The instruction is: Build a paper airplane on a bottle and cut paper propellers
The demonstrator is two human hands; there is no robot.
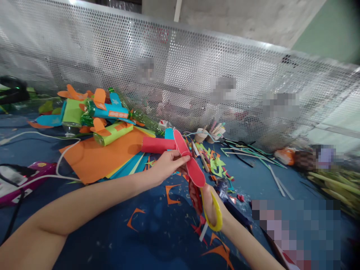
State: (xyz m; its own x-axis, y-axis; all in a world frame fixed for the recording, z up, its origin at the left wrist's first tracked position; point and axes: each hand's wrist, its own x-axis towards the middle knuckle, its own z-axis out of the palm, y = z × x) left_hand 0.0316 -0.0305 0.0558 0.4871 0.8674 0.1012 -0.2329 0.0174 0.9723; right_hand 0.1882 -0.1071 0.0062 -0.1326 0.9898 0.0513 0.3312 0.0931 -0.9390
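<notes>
My left hand (168, 165) pinches the narrow middle of a red propeller-shaped cutout (197, 173) between thumb and fingers. Its two rounded blades slant from upper left to lower right. My right hand (209, 202) is closed around the yellow handle of a pair of scissors (217, 215), close to the cutout's lower blade. The scissor blades I cannot make out. Just beyond my left hand, a red paper-covered tube (157, 144) lies on its side, with a blue paper piece (169, 133) behind it.
Finished-looking paper and bottle planes (111, 111) lie at the back left, beside orange sheets (98, 157). Coloured scraps (215, 165) litter the blue table (112, 232). Paper cups with pens (216, 133) stand before a perforated metal screen (180, 67). A white cable (67, 148) runs at left.
</notes>
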